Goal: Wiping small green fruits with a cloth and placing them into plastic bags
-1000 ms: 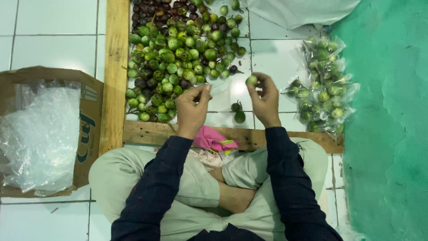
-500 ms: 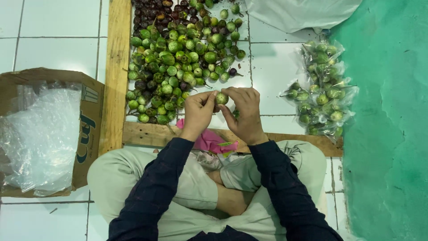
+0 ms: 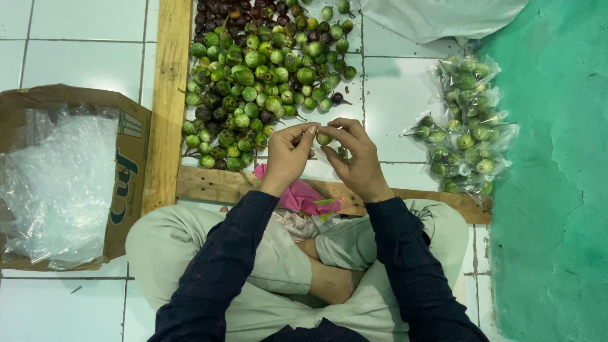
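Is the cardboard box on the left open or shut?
Open. The cardboard box lies with its flaps apart, and crumpled clear plastic bags show inside it, filling most of the opening.

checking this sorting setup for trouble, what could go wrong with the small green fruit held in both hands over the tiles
1. The small green fruit sits pinched only at the fingertips of the left hand and right hand; it might slip and roll across the tiled floor.
2. The loose pile spreads past the wooden frame's open side, so strays could roll off.
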